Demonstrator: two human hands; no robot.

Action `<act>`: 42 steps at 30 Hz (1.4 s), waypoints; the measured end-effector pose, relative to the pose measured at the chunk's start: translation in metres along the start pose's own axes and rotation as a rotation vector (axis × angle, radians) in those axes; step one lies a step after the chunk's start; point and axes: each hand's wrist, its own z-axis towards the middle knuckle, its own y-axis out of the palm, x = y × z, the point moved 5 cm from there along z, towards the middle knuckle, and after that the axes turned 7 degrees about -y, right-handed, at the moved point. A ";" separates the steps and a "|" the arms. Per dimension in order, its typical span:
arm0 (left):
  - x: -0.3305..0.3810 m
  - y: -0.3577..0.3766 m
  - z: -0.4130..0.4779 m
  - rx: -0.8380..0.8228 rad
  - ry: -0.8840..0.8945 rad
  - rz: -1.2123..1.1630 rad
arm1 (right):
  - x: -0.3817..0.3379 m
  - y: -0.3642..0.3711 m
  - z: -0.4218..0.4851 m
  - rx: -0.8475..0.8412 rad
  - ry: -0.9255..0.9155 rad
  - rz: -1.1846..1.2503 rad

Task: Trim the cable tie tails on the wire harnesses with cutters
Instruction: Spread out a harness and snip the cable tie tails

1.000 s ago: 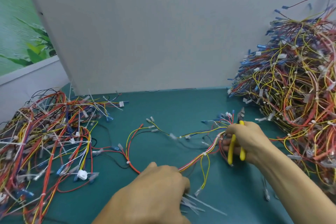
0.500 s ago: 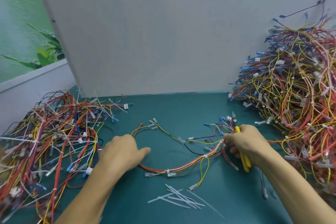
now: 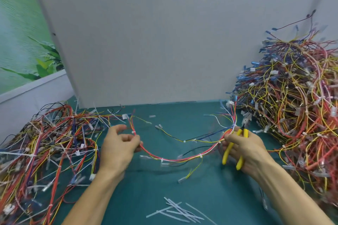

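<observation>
I have the slim wire harness (image 3: 175, 159) of red, yellow and white strands strung in a sagging arc across the middle of the frame, an end in each hand, so its small white cable ties (image 3: 200, 155) are spread out to read. My left hand (image 3: 118, 144), left of centre, pinches the red end between thumb and fingertips: a narrow grip, closed on the wires, there to hold the run open. My right hand (image 3: 245, 150), right of centre, curls its fingers round the yellow-handled cutters (image 3: 226, 153), palmed with the dark nose pointing up the frame, while the thumb side of the hand also nips the harness where its branches fan out. The handles stand somewhat apart; the blades are too small and blurred for me to tell how they sit. Palming the tool this way, I judge, leaves it ready without dropping the harness. Whether any tie here has a tail left, I cannot make out. Pale cut-off tie tails (image 3: 175, 212) lie scattered on the teal desk (image 3: 146, 188) at lower centre. A tangled heap of harnesses (image 3: 45, 148) fills the left edge and a taller heap (image 3: 292, 106) the right, against a grey panel (image 3: 146, 42); one is likely done stock, the other waiting, but which I cannot say
</observation>
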 end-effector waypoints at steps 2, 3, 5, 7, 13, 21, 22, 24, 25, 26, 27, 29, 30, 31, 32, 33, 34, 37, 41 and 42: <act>0.008 0.000 0.000 -0.013 0.058 -0.185 | -0.009 0.005 -0.003 -0.081 -0.062 0.084; 0.012 0.000 -0.001 -0.024 0.081 -0.241 | -0.014 0.008 -0.005 -0.118 -0.093 0.112; 0.019 0.000 -0.002 -0.030 0.116 -0.306 | -0.024 0.011 -0.007 -0.161 -0.156 0.138; 0.020 -0.002 -0.002 -0.006 0.074 -0.305 | -0.031 0.013 -0.008 -0.163 -0.192 0.118; -0.019 0.019 -0.017 -0.293 -0.487 -0.105 | -0.016 0.013 -0.008 -0.130 -0.133 -0.246; 0.004 0.029 -0.019 -0.416 0.075 0.028 | -0.020 0.010 -0.008 -0.135 -0.178 -0.261; 0.003 0.031 -0.020 -0.413 0.091 0.010 | -0.021 0.011 -0.010 -0.140 -0.186 -0.251; 0.002 0.031 -0.019 -0.349 0.096 -0.060 | -0.024 0.012 -0.011 -0.140 -0.215 -0.231; 0.001 0.029 -0.017 -0.296 0.097 -0.084 | -0.025 0.012 -0.012 -0.139 -0.234 -0.224; 0.000 0.028 -0.016 -0.251 0.096 -0.101 | -0.026 0.012 -0.012 -0.139 -0.253 -0.213; -0.001 0.027 -0.015 -0.216 0.088 -0.121 | -0.027 0.012 -0.013 -0.137 -0.268 -0.195; -0.004 0.025 -0.012 -0.178 0.048 -0.189 | -0.029 0.012 -0.013 -0.129 -0.291 -0.141; -0.005 0.024 -0.010 -0.173 0.021 -0.234 | -0.030 0.011 -0.013 -0.125 -0.302 -0.115; -0.006 0.023 -0.009 -0.174 -0.004 -0.273 | -0.030 0.011 -0.013 -0.121 -0.311 -0.093; -0.007 0.023 -0.008 -0.175 -0.024 -0.302 | -0.030 0.010 -0.012 -0.118 -0.318 -0.078; -0.008 0.023 -0.007 -0.175 -0.038 -0.320 | -0.031 0.010 -0.012 -0.117 -0.322 -0.066; -0.009 0.023 -0.007 -0.175 -0.048 -0.331 | -0.031 0.010 -0.012 -0.118 -0.323 -0.057; -0.010 0.024 -0.006 -0.180 -0.052 -0.345 | -0.031 0.010 -0.012 -0.125 -0.324 -0.048; -0.009 0.025 -0.008 -0.190 -0.025 -0.317 | -0.030 0.011 -0.014 -0.133 -0.327 -0.079; -0.011 0.025 -0.007 -0.193 -0.025 -0.298 | -0.030 0.012 -0.015 -0.137 -0.327 -0.092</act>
